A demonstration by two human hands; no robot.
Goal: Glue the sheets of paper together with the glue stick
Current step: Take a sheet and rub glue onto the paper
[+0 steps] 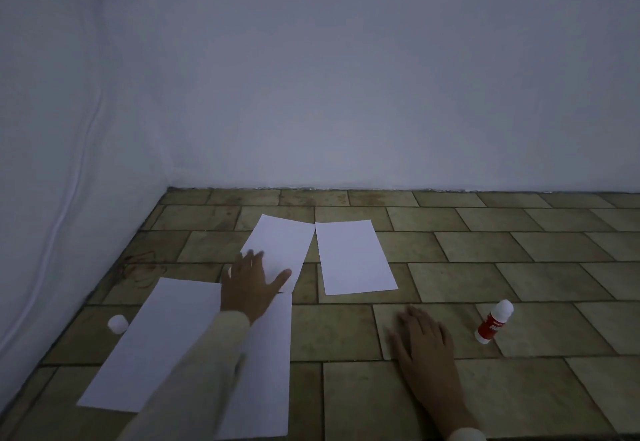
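A white cable (79,149) runs down the wall at the far left of the frame. On the tiled floor (519,250) at lower left sits a small white cap (117,323), just beside the edge of the near sheet (162,336), which fills the lower left. A sleeve hides its middle, so I cannot tell whether it is one sheet or several joined.

The left hand (251,284) lies at lower centre-left, its grip wide: fingers spread and flat, holding nothing, resting on the near corner of the middle sheet (280,243) where that corner meets the near sheet's far edge. To its right, almost touching at the top corner, lies the right sheet (353,257), untouched.

The right hand (422,340), at lower centre-right, is also wide and flat, palm down on bare floor. The glue stick (493,322), red with a white end, lies at lower right, near that hand but apart from it.

The step in hand looks like seating or pressing the middle sheet against the near one. Next, the joint likely needs a firm, even press without skewing the paper. Then the right hand would reach right for the stick to coat another edge.
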